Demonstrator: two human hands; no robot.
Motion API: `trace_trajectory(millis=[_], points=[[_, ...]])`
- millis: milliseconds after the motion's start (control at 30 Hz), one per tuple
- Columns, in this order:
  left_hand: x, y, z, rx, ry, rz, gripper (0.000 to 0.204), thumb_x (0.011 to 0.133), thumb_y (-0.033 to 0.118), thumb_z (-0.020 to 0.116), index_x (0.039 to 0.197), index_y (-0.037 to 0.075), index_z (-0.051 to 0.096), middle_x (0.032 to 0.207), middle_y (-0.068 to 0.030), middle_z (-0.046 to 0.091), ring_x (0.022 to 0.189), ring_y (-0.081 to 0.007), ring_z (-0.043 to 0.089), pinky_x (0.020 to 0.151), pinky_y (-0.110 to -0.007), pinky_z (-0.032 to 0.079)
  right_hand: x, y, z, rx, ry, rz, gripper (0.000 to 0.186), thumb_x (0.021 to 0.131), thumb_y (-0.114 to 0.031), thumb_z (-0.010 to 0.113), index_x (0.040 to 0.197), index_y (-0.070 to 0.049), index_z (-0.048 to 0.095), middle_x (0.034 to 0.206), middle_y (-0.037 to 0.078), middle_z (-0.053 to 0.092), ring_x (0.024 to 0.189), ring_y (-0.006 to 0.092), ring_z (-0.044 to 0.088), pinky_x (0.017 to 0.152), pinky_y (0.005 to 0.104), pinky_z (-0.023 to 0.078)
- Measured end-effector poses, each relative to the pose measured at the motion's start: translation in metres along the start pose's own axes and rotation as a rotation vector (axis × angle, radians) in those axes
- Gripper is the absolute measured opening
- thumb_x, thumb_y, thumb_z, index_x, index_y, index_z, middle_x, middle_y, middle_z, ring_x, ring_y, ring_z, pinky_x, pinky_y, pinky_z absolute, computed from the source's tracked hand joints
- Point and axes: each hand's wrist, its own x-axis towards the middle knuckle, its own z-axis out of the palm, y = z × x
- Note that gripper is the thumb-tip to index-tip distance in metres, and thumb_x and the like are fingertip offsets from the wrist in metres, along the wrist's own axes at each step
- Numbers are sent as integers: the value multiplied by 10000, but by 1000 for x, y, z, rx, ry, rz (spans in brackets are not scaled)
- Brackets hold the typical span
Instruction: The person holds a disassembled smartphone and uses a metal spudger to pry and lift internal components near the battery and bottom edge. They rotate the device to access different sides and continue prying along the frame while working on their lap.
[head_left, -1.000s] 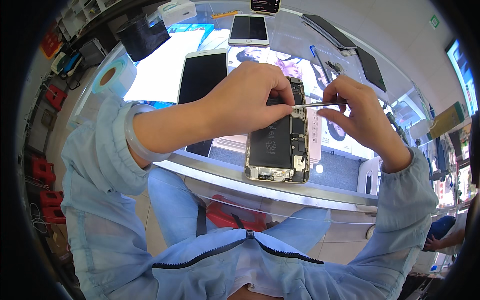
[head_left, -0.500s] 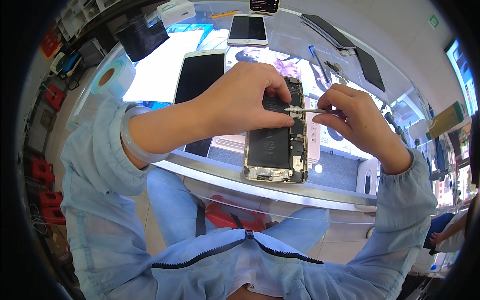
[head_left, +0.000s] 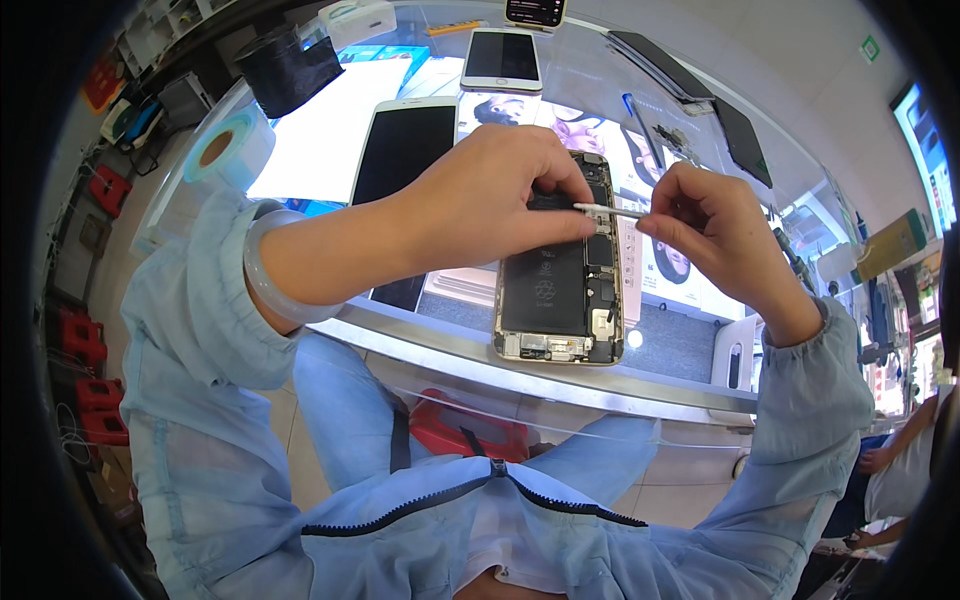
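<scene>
An opened smartphone with a dark battery and bare inner parts lies by the near edge of the glass counter. Over its upper half reaches my left hand, thumb and fingers curled in toward each other. Whatever is between those fingertips is hidden. From the right, my right hand pinches a thin metal tool, pointed left. The tool's tip is just above the phone, beside my left fingertips. Partly behind my left forearm is a white-framed phone with a dark screen.
Another white-framed phone lies farther back. Dark flat phone parts, a blue pen and small loose pieces are at the right. A tape roll and a black container stand left. Another person is at far right.
The tool has lifted slightly and turned, with its tip now closer to my left fingertips. My right hand has shifted a little. My left thumb has moved up slightly toward the fingers.
</scene>
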Motion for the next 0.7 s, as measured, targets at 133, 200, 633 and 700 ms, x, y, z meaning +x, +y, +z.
trace_trajectory(millis=[133, 200, 633, 700], points=[[1, -3, 3, -54, 1, -12, 122, 802, 97, 649, 864, -8, 653, 825, -60, 599, 720, -132, 540, 633, -245, 428, -1, 0, 4, 31, 21, -37, 173, 792, -117, 697, 807, -8, 564, 633, 39, 522, 529, 104, 467, 498, 234, 386], [2, -2, 3, -44, -4, -12, 108, 811, 86, 634, 846, -16, 648, 800, -61, 600, 715, -131, 545, 643, -248, 433, -1, 0, 4, 9, 28, -54, 164, 801, -126, 688, 823, -9, 576, 637, 44, 532, 528, 119, 476, 509, 240, 397], [7, -1, 4, -112, -39, -155, 144, 828, 136, 618, 868, 0, 648, 806, -75, 619, 718, -134, 567, 663, -266, 455, -1, 10, -9, 120, -192, 46, 178, 859, -161, 620, 793, -3, 570, 572, 7, 492, 518, 77, 428, 483, 241, 335], [7, 1, 1, -131, -81, -218, 144, 858, 129, 599, 901, -5, 633, 842, -55, 611, 749, -99, 554, 679, -244, 452, 0, 11, -8, 170, -178, 60, 174, 848, -147, 636, 783, -8, 555, 568, -11, 467, 521, 60, 402, 477, 226, 316]])
